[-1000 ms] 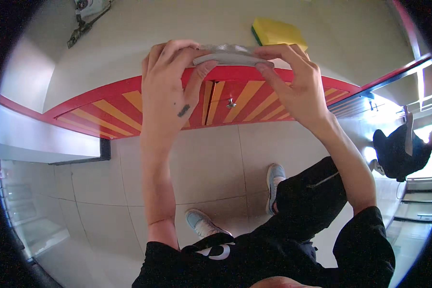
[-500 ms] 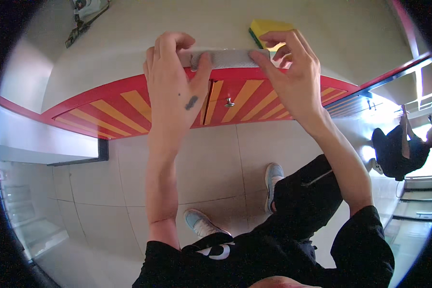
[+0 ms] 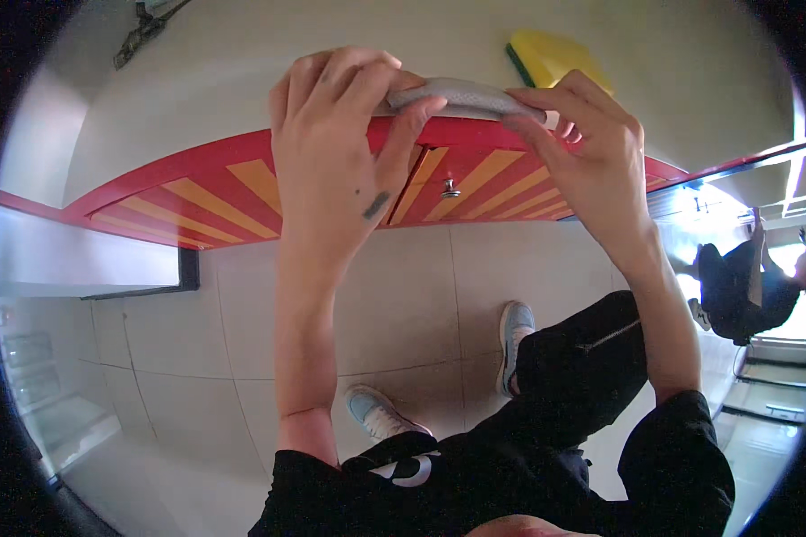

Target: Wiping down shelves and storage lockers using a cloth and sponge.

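Observation:
A grey folded cloth (image 3: pixel 467 97) with a fine textured weave stretches between my hands just above the front edge of the counter. At its left end, my left hand (image 3: pixel 336 125) pinches it between thumb and curled fingers. My right hand (image 3: pixel 595 148) grips the other end, thumb in front and fingertips behind. The cloth bows slightly upward in the middle. Beyond my right fingers lies a yellow sponge (image 3: pixel 560 61) with a dark green scouring side, touched by neither hand.
A pale countertop (image 3: pixel 242 89) ends in a red rim above red-and-orange striped cabinet doors (image 3: pixel 475 183) with a metal knob (image 3: pixel 450 189). A dark cable-like object (image 3: pixel 143 36) lies at the far left. Another person (image 3: pixel 748 286) in dark clothes is at the right.
The cloth lay flat along the counter edge; now it is lifted and bowed between my fingers. My right hand moved right, and both hands closed more firmly on the ends.

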The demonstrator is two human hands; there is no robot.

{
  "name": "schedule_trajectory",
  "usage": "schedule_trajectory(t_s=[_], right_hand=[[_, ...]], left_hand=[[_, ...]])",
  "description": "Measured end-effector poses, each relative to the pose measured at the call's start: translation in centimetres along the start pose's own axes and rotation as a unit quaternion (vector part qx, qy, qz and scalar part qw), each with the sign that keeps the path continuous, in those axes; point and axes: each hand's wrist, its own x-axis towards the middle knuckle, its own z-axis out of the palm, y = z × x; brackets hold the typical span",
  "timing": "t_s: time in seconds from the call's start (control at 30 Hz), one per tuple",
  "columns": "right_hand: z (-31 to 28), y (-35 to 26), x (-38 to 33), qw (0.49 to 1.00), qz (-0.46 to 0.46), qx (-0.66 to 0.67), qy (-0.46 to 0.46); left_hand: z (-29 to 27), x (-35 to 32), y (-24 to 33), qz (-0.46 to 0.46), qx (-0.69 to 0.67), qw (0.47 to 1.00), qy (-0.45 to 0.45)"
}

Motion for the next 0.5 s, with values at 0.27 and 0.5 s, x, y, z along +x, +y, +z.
schedule_trajectory(t_s=[0.27, 0.5], right_hand=[[1.0, -0.6, 0.4, 0.998, 0.018, -0.055, 0.004], [0.5, -1.0, 0.1, 0.998, -0.005, -0.058, -0.001]], left_hand=[[0.7, 0.8, 1.1, -0.038, 0.05, 0.997, 0.037], [0.9, 1.0, 1.2, -0.054, 0.05, 0.997, 0.022]])
